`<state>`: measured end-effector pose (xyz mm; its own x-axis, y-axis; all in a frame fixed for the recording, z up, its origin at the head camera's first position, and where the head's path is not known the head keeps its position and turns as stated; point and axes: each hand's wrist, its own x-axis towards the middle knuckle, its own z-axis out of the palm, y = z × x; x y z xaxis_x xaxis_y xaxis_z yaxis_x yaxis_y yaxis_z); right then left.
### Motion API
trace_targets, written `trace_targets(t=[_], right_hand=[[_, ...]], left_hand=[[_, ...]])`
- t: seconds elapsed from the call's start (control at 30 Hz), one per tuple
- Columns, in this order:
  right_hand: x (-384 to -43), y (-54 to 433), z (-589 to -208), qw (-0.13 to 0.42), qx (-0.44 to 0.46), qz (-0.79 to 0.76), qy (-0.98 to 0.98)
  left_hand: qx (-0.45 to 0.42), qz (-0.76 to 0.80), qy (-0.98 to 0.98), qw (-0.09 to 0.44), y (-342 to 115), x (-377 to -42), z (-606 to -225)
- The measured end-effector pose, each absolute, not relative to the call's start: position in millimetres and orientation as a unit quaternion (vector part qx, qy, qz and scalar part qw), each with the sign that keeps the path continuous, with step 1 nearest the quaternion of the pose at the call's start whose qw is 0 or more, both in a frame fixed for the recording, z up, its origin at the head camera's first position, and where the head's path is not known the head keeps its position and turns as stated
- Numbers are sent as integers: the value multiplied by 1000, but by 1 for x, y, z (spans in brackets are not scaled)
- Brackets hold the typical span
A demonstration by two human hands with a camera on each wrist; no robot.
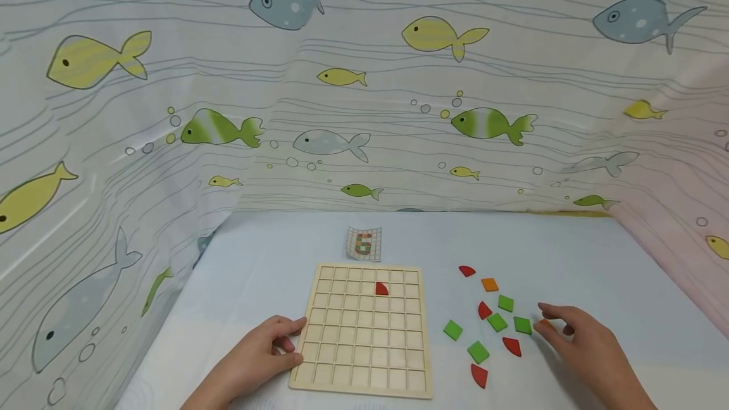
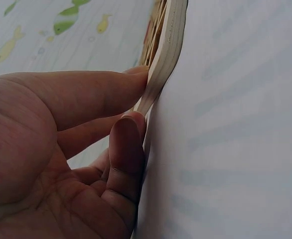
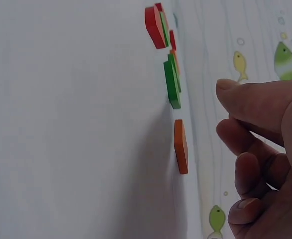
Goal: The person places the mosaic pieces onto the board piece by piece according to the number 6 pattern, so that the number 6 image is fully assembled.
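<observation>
My left hand (image 1: 256,350) holds the left edge of a pale wooden grid board (image 1: 347,354), thumb and fingertips against its rim. In the left wrist view the thumb touches the top of the board's edge (image 2: 164,64). A red quarter-circle tile (image 1: 381,289) lies in one of the board's upper cells. My right hand (image 1: 589,340) hovers above the table, thumb and forefinger apart and nothing between them. Just under it lies an orange square tile (image 3: 181,147), partly hidden in the head view. Green square tiles (image 1: 523,326) and red quarter-circle tiles (image 1: 512,347) lie scattered to its left.
A small paper card (image 1: 364,244) with a coloured pattern on a grid lies behind the board. Another orange square tile (image 1: 490,285) is among the loose pieces. A fish-printed curtain (image 1: 398,100) hangs around the back and sides of the pale blue table (image 1: 273,239).
</observation>
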<state>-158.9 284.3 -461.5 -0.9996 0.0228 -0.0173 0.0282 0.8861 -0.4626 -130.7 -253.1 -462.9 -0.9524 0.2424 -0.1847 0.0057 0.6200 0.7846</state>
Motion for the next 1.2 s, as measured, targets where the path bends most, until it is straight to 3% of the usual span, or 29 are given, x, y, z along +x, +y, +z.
trace_targets(t=[0.53,1.2], right_hand=[[-167,305,-466,80,46,-201,975],[-174,300,-474,74,50,-210,973]], left_hand=[[77,429,891,129,-250,-131,-463],[79,437,886,134,-253,-131,-462]])
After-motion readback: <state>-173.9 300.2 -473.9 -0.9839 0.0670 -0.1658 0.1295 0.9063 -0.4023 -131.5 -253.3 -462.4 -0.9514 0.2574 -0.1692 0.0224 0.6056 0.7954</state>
